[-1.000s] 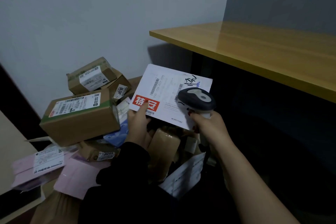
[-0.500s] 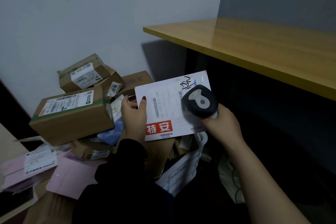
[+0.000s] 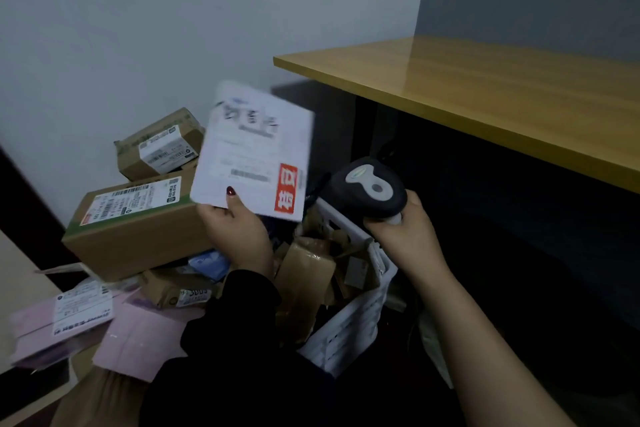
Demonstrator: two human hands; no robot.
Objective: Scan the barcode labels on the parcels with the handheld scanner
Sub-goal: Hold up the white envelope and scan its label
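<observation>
In the head view, the left hand [image 3: 235, 229] holds a flat white parcel [image 3: 252, 149] up in the middle of the scene. The thumb, with a red nail, presses on the front near the bottom edge, and the other fingers are hidden behind it, so the hand pinches the parcel. The parcel's long side runs from near to far, and its top leans a little to the right. Its printed face is turned toward the camera. A red strip with white letters sits at its lower right corner, turned sideways. The print is blurred, so the barcode lines are hard to read. Just to the right, apart from the parcel, the right hand [image 3: 405, 236] grips the handle of the dark scanner [image 3: 367, 187], with the fingers curled round it. The scanner's head lies sideways, and its long side runs left to right. Its front end points left, toward the low right corner of the parcel. A grey patch shows on top. On the left, two brown boxes [image 3: 138, 229] with labels sit in a pile, with pink bags [image 3: 145, 333] nearer. A white basket [image 3: 353, 322] stands under the hands. A wooden desk [image 3: 485, 97] is on the far right.
</observation>
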